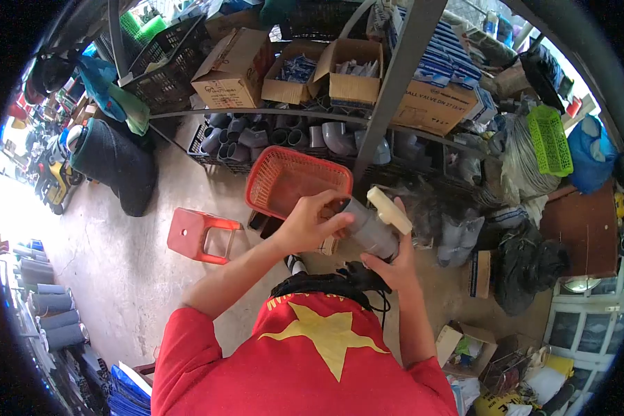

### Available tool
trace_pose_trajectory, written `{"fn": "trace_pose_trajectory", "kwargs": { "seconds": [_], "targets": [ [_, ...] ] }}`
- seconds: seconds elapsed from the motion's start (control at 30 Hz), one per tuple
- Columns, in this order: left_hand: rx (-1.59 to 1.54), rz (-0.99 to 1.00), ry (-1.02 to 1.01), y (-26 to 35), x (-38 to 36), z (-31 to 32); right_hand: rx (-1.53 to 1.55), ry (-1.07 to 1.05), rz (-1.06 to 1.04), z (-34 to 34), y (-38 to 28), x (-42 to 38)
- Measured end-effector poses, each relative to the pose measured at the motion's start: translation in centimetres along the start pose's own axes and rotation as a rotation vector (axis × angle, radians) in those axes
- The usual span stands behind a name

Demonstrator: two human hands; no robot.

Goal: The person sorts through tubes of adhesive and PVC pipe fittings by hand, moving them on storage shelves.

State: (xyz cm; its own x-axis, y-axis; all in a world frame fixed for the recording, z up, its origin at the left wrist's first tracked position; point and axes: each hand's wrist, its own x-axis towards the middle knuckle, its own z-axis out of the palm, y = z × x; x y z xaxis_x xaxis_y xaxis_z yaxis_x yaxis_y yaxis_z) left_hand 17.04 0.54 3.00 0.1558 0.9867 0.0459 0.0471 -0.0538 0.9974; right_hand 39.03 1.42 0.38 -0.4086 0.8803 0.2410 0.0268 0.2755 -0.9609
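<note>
A grey plastic ball valve (369, 232) with a cream T-shaped handle (390, 210) is held in front of my chest, tilted down to the right. My left hand (313, 223) grips its upper left end, thumb and fingers closed round the rim. At the lower right end, my right hand (394, 267) is wrapped round the body, the thumb on the near side and the fingers partly hidden behind it. Just beyond my left hand stands a red plastic basket (262, 166), overlapped by my fingers in this view.
A red plastic stool (187, 236) stands on the floor to the left. Grey pipe elbows (336, 139) fill crates under the shelf, with open cardboard boxes (353, 82) above. A slanting metal post (395, 90) rises ahead. Bagged fittings (459, 239) lie to the right.
</note>
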Motion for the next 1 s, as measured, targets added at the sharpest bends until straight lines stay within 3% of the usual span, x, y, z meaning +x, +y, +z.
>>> {"fn": "trace_pose_trajectory", "kwargs": {
  "seconds": [0.17,0.27,0.4,0.5,0.6,0.7,0.8,0.83,1.0],
  "targets": [
    [0.353,-0.191,0.141,1.4,0.0,-0.6,0.278,0.138,0.076,1.8,0.5,-0.1],
    [0.350,-0.177,0.073,-0.1,-0.8,-1.3,0.305,0.179,0.128,2.2,-0.2,0.6],
    [0.382,0.303,0.101,1.7,-1.4,-0.9,0.464,0.183,0.281,2.6,1.5,0.4],
    [0.431,0.238,0.144,0.8,-2.2,-1.0,0.602,0.132,0.420,3.0,2.6,0.4],
    [0.502,0.229,0.177,1.8,-2.8,-1.1,0.528,0.184,0.245,3.6,8.9,0.5],
    [0.456,0.247,0.282,1.6,-2.3,-2.1,0.687,0.207,0.286,4.7,6.4,1.7],
    [0.309,0.053,0.401,1.0,-2.6,-4.3,0.939,0.368,0.437,5.7,2.6,3.1],
    [0.273,0.101,0.428,-0.1,-2.7,-5.2,0.927,0.383,0.480,5.4,3.0,3.0],
    [0.050,0.072,0.496,-2.2,-3.5,-8.0,1.040,0.356,0.441,5.1,2.1,2.9]
  ]
}}
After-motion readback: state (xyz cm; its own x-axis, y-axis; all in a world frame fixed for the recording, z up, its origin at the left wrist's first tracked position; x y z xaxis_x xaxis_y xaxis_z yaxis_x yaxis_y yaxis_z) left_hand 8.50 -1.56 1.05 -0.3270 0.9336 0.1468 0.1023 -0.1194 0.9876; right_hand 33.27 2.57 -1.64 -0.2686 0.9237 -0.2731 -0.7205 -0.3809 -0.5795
